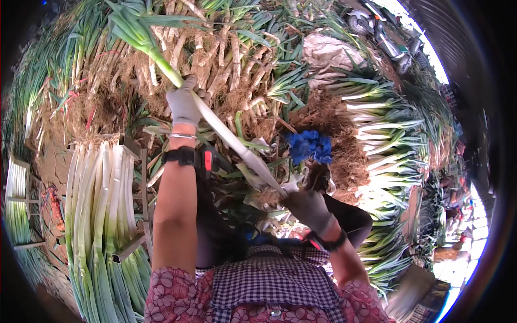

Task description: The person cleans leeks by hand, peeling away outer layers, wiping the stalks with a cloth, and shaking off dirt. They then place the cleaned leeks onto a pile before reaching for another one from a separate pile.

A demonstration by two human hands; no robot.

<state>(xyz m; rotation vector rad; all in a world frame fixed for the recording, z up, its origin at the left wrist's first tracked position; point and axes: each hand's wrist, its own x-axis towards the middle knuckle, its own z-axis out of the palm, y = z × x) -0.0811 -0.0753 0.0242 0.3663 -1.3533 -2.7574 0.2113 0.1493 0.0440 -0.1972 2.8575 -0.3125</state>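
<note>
A long leek slants across the middle, its green leaves at the upper left and its root end at the lower right. Around the upper part of its pale shaft, my left hand is closed, in a light work glove. My right hand, in a glove with a dirty, dark fingertip area, is closed at the root end; its fingers are partly hidden. Beneath the shaft lie loose leaf peelings.
Unpeeled leeks with brown roots are heaped ahead. Cleaned leeks rest in a metal rack at left. More leeks lie in a row at right, near a blue bundle and a pale sack.
</note>
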